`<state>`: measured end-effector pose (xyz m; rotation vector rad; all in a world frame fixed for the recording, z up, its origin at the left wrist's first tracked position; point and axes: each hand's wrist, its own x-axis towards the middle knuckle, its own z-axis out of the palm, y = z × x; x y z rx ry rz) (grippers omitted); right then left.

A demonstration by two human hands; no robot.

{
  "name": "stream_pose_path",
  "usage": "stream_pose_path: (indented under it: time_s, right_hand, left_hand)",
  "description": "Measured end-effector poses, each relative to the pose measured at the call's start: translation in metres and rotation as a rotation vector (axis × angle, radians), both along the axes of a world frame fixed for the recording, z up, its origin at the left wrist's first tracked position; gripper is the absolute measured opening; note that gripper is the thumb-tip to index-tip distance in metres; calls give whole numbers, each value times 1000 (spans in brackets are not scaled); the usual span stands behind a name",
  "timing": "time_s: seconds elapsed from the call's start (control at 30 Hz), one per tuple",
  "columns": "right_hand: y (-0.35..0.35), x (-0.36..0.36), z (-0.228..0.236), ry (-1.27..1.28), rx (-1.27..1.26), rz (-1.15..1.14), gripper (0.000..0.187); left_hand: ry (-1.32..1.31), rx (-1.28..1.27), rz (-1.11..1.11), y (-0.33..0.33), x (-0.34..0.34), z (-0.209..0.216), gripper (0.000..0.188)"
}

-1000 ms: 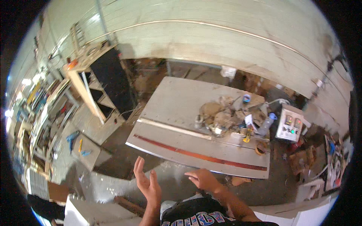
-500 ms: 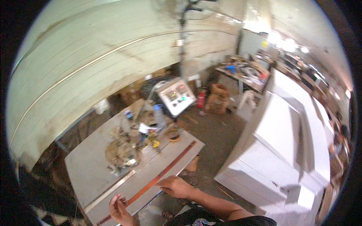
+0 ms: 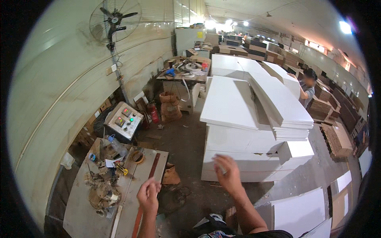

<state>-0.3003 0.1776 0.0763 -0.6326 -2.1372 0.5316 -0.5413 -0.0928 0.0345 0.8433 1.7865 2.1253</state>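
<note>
Just now, both hands are held empty: left hand [image 3: 148, 195] loosely curled over the workbench [image 3: 79, 206], right hand [image 3: 227, 173] spread before stacked white boards [image 3: 230, 103].

— What does the wearer's own body show, seen from the head camera?

— Two bare forearms, no sleeves reaching the wrists. The left hand [image 3: 148, 196] and the right hand [image 3: 227, 173] carry no gloves, and no rings or watch can be made out.

— And the clothing?

— At the lower edge, a dark short-sleeved top [image 3: 254, 234] with light printed lettering across the chest; the print is too blurred to make out further.
</note>
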Motion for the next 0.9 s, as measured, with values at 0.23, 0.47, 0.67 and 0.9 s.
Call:
stream_pose_path:
  time_s: [0.23, 0.47, 0.67, 0.9]
  right_hand:
    - [124, 54, 16, -38, 250, -634, 68]
    - [186, 62, 8, -8, 128, -479, 71]
    - [168, 67, 9, -71, 108, -305, 74]
    - [135, 68, -34, 442, -200, -108, 90]
  left_hand:
    - [349, -229, -188, 242, -27, 55, 58]
    - [348, -476, -147, 417, -28, 82, 65]
    - [114, -351, -6, 439, -38, 82, 46]
    - [-36, -366, -24, 373, -32, 92, 55]
